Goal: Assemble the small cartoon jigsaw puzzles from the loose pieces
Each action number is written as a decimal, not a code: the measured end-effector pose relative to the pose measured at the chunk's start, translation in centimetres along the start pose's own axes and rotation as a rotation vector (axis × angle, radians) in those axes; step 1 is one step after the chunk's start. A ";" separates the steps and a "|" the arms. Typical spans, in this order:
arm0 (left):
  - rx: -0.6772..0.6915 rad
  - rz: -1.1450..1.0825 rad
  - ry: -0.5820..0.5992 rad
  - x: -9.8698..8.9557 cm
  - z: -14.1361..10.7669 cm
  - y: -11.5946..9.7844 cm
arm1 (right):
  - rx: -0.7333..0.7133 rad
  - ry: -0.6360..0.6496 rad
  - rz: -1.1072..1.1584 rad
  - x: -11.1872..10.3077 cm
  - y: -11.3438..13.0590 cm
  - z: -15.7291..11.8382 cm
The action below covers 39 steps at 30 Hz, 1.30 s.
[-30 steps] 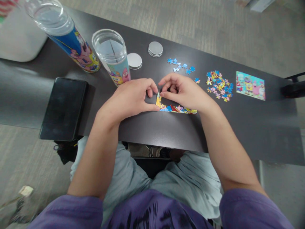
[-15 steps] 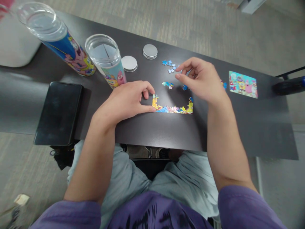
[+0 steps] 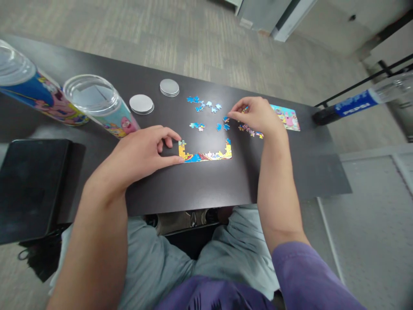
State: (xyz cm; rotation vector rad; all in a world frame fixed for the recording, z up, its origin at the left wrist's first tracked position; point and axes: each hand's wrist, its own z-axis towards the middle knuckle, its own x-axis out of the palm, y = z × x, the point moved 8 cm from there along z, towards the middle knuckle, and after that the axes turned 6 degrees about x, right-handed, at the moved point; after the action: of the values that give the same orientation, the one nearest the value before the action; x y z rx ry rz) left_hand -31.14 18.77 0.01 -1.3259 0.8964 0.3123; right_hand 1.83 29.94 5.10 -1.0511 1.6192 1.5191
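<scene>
Currently the dark table (image 3: 200, 189) carries a part-built puzzle border (image 3: 205, 154); left hand (image 3: 142, 153) pins its left corner, thumb and forefinger flat, gripping nothing. Beyond the border's right end, right hand (image 3: 258, 115), moved outward from half a second ago, pinches at the loose pieces (image 3: 250, 129); grasp unclear. Risk: a left-hand nudge could split the border.

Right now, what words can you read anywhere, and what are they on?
"PEPSI", white letters on the blue label of the bottle lying at the table's right end; it is small, so the reading is likely, not sure.
The two cartoon tubes, the finished small puzzle picture and the loose puzzle pieces show pictures only; no letters can be read there.
</scene>
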 end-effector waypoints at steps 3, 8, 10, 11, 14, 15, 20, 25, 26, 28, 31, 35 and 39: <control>-0.019 -0.013 0.009 -0.1 0.0 -0.2 | 0.028 0.081 -0.002 0.7 0.0 -0.2; -0.027 -0.028 0.022 -0.2 0.1 -0.6 | -0.007 0.119 -0.013 1.4 0.2 0.1; -0.022 -0.030 0.021 -0.1 0.0 -0.6 | -0.042 0.130 0.003 2.0 0.7 0.2; -0.018 -0.030 0.017 -0.1 0.0 -0.6 | -0.063 0.134 0.016 2.3 1.0 0.2; -0.011 -0.032 0.011 -0.1 0.0 -0.5 | -0.121 0.166 0.058 3.3 2.2 0.0; -0.011 -0.035 0.013 -0.1 -0.1 -0.5 | -0.133 0.176 0.068 3.5 2.5 -0.1; -0.025 -0.034 0.017 -0.1 -0.1 -0.4 | -0.104 0.103 0.067 1.7 1.5 -0.3; -0.020 -0.028 0.018 -0.1 0.0 -0.5 | -0.074 0.200 0.029 0.7 -0.7 -0.4; -0.020 -0.027 0.017 0.0 0.0 -0.5 | -0.081 0.226 0.030 0.8 -0.8 -0.4; -0.021 -0.029 0.014 0.0 0.0 -0.5 | -0.091 0.263 0.032 1.2 -0.7 -0.4; -0.027 -0.036 0.019 0.1 0.0 -0.4 | -0.088 0.278 0.040 2.0 -0.3 -0.3; -0.036 -0.034 0.023 0.0 0.0 -0.5 | -0.101 0.250 0.067 2.7 0.1 -0.1; -0.030 -0.035 0.018 -0.1 0.0 -0.6 | -0.161 0.224 0.090 3.0 1.0 -0.2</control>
State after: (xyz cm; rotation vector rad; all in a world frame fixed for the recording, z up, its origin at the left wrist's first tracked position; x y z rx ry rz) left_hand -30.78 18.62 0.48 -1.3723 0.8856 0.2880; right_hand -0.40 29.43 2.89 -1.2908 1.7384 1.6622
